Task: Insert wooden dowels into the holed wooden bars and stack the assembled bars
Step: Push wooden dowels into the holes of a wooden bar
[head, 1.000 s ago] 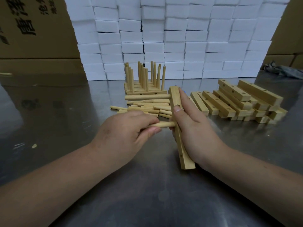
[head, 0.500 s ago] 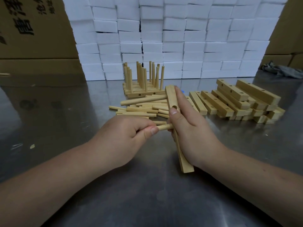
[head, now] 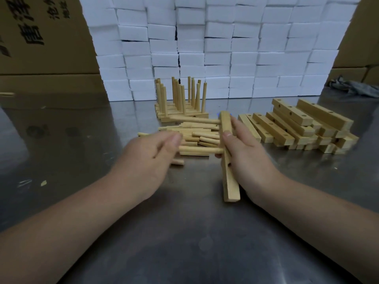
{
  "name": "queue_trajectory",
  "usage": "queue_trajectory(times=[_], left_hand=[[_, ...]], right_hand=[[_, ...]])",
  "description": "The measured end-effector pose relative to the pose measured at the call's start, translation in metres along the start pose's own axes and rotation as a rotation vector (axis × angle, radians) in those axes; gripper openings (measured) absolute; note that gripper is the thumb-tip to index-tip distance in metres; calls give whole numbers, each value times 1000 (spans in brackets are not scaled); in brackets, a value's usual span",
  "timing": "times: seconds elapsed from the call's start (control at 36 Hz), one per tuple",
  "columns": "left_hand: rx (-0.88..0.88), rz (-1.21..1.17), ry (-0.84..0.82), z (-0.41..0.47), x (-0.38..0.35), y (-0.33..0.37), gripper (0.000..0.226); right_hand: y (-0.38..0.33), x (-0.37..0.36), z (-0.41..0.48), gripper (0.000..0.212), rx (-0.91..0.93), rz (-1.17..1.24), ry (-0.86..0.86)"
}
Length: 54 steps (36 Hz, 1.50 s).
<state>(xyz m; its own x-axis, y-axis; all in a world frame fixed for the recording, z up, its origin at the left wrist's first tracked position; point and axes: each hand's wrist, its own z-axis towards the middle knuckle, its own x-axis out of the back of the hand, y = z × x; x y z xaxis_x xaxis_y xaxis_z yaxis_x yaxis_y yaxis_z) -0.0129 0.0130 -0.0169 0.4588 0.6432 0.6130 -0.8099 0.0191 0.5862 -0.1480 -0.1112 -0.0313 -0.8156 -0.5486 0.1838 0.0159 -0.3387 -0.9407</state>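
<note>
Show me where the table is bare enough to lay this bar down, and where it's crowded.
Bare: the near table between both forearms, and the stretch left of the left hand. Crowded: loose dowels beyond the hands, the assembled stack behind them, the bar pile right of the right hand gripping the bar.

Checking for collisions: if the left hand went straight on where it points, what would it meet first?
Probably the loose dowels just beyond the left hand, before the bar in the right hand; depth is unclear.
</note>
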Motion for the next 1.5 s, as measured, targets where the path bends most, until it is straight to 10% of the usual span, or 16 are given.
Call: queue_trajectory(times=[0.33, 0.69, 1.5], left_hand=[[53, 680, -237, 9, -7, -22, 25], [-148, 183, -244, 0, -9, -1, 10], [-259, 89, -208, -13, -13, 12, 33]], right_hand=[[3, 5, 15, 28, -234, 227, 211], [-2, 3, 10, 24, -162, 183, 169], [-7, -1, 3, 35, -186, 277, 124]])
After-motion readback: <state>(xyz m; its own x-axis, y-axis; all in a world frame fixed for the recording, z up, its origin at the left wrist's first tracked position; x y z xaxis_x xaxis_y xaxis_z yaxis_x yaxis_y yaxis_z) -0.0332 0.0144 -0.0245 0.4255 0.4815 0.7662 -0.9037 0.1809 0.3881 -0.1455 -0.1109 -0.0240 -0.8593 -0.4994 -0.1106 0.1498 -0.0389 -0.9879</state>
